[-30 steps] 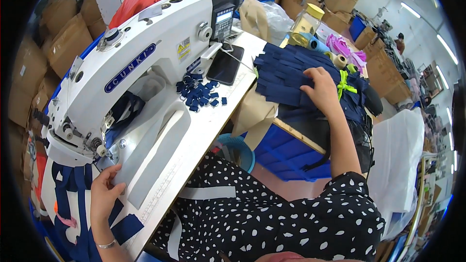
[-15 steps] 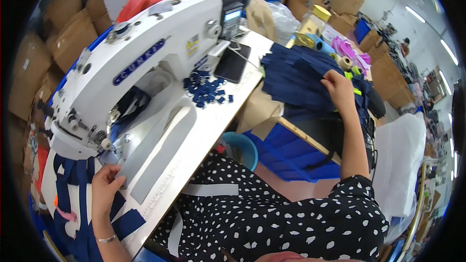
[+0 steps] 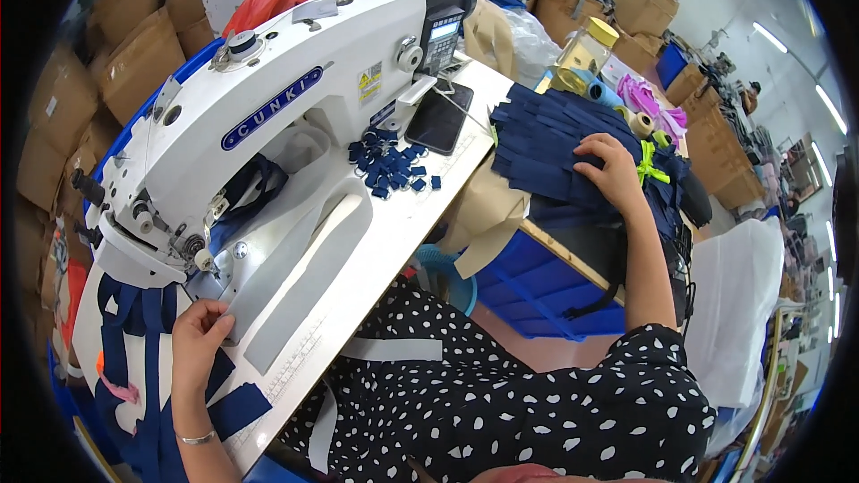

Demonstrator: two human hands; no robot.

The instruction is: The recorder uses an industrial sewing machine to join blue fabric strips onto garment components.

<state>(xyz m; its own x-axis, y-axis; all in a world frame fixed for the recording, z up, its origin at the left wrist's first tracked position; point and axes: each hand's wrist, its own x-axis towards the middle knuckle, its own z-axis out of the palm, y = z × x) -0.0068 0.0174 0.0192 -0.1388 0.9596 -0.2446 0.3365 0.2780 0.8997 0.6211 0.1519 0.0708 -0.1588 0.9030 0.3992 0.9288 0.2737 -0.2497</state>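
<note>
My left hand (image 3: 200, 336) is at the front of a white sewing machine (image 3: 259, 98), close to its needle area. Thumb and fingers pinch the near end of a long grey fabric strip (image 3: 273, 275), which loops back over the white table. To the right, my right hand (image 3: 610, 170) rests on a fanned pile of navy fabric pieces (image 3: 541, 139). Its fingers are curved and a little apart, touching the top pieces, and I see nothing lifted in them. Navy straps (image 3: 154, 349) lie around and under my left wrist.
Small navy tabs with rings (image 3: 386, 164) and a dark phone (image 3: 439, 118) lie on the table. A blue bin (image 3: 537, 291) stands below the pile, and a light blue bucket (image 3: 452, 282) is under the table edge. Thread cones (image 3: 641, 123) and a yellow-lidded jar (image 3: 586, 49) stand beyond.
My right hand has shifted left and down onto the pile; the navy piece it was pinching now lies flat. My left hand stays on the grey strip. The view has shifted slightly.
</note>
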